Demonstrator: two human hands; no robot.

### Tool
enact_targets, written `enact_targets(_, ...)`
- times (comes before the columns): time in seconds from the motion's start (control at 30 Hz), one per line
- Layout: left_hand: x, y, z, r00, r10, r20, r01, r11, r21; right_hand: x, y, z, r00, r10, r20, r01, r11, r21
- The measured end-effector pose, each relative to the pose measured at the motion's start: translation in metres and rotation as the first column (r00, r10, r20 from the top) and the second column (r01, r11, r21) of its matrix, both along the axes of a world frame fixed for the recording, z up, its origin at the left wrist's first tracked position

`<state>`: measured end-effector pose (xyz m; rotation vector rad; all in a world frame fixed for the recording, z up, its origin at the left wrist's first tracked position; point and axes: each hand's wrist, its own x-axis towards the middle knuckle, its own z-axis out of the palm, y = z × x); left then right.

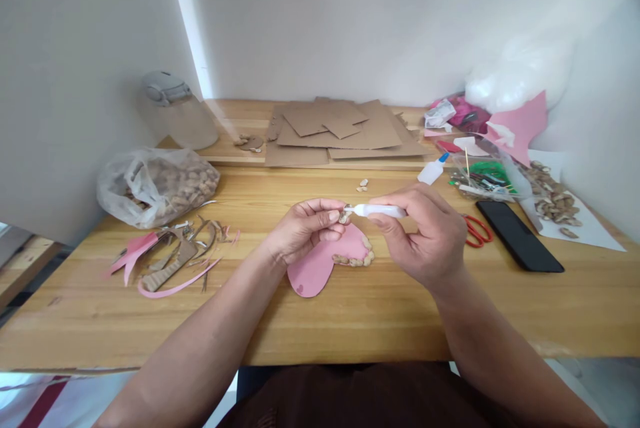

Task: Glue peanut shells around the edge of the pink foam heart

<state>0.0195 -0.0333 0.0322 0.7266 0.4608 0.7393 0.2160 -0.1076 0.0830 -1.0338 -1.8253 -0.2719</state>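
Between the two hands, a white glue bottle (380,211) lies nearly level, its long axis sideways and its nozzle pointing to the left hand (306,228). The right hand (425,235) grips it, hiding its rear end. The left hand pinches a peanut shell (344,217), partly covered by fingertips. Below them, a pink paper heart (313,275), part-hidden by the left hand, bears more shells (355,261). Just right of the right hand, red-handled scissors (480,231) show only their handles.

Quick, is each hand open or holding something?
Left hand: closed, pinching a small tan peanut shell.
Right hand: closed on a slim white plastic tube, tip toward the shell.
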Motion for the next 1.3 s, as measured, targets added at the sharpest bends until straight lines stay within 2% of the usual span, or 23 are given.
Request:
enact_targets(0.7, -0.0013, 0.0008, -0.0012, 0.999, -0.005, -0.045, 0.004, 1.000, -0.014, -0.0011, 0.0002, 0.0019, 1.000, -0.026, -0.005, 0.027, 1.000, 0.015)
enact_targets(1.3, -0.0017, 0.0014, -0.0016, 1.000, -0.021, 0.008, 0.021, 0.999, 0.026, -0.0004, -0.0001, 0.0028, 0.996, -0.028, -0.085, 0.029, 1.000, 0.012)
